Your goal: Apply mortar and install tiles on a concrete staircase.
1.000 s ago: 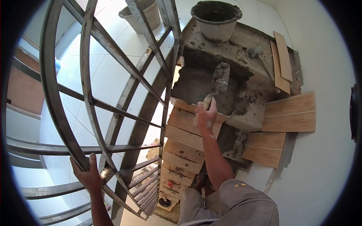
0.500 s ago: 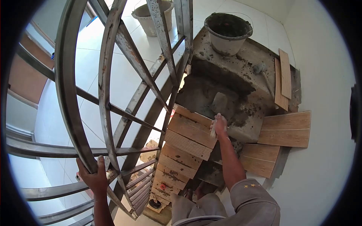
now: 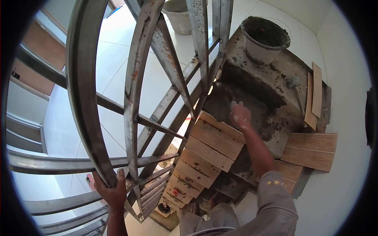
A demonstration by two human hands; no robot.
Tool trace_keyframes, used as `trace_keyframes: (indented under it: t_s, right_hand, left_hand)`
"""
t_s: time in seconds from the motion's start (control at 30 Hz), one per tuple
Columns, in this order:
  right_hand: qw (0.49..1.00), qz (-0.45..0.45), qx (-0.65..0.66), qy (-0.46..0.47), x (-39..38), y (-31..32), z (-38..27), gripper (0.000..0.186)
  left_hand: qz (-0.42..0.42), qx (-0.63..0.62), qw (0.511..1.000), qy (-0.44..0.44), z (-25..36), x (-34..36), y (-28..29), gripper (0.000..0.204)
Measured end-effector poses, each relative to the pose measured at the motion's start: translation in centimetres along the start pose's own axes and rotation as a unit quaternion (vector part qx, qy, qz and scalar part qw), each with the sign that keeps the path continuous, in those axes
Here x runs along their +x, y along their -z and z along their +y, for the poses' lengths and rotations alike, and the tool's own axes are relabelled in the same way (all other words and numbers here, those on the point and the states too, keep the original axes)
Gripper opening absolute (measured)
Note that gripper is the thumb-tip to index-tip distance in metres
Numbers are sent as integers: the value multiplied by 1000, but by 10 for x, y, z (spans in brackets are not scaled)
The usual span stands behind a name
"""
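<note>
1. Reaching farther forward over the wet mortar (image 3: 260,108) with the right hand (image 3: 240,113) than half a second ago; shifting railing, steps and buckets rightward in the view.
2. Leftmost, wrapping the left hand (image 3: 111,192) around a bar of the metal railing (image 3: 84,78).
3. Past the bars, seeing a far bucket (image 3: 180,21) on the white floor (image 3: 112,67).
4. Toward the middle, looking down on wood-look tiles (image 3: 214,137) covering the steps (image 3: 228,187), with dark crumbs scattered on some.
5. Beyond the front tile, closing the right hand narrowly around what seems to be a trowel (image 3: 233,104) handle, over the mortar; blurring too much to trace the blade.
6. Farther right, seeing a mortar bucket (image 3: 262,49) on the higher step, then a mallet (image 3: 292,82) and loose tiles (image 3: 311,149) near the wall (image 3: 352,118).
7. Possibly risking a slip by stretching forward, a gouged bed by tilting the blade, or a nudged front tile by lowering the forearm.
8. Finding no readable brand, label or writing; seeing only yellow stars on the sleeve (image 3: 275,182).
</note>
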State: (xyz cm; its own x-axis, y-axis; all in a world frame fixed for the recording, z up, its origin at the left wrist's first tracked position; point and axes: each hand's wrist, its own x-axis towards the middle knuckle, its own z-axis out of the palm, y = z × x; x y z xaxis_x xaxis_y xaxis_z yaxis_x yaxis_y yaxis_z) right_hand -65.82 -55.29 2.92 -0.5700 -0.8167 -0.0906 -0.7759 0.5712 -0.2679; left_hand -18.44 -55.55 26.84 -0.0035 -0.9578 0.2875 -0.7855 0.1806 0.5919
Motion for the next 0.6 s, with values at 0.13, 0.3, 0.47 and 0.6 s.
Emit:
trace_keyframes:
  t_s: [0.13, 0.3, 0.47, 0.6]
  right_hand:
    - [958, 151, -210, 125, 81, -10, 20, 17]
    - [909, 190, -315, 197, 149, -9, 16, 14]
    - [851, 145, -453, 224, 171, -39, -12, 24]
    - [815, 67, -534, 215, 166, -55, -19, 25]
  left_hand:
    - [31, 1, 997, -74, -6, 3, -8, 52]
    - [6, -37, 999, 11, 3, 0, -4, 58]
    - [24, -37, 999, -20, -1, -1, -3, 63]
    - [14, -31, 999, 0, 4, 0, -9, 62]
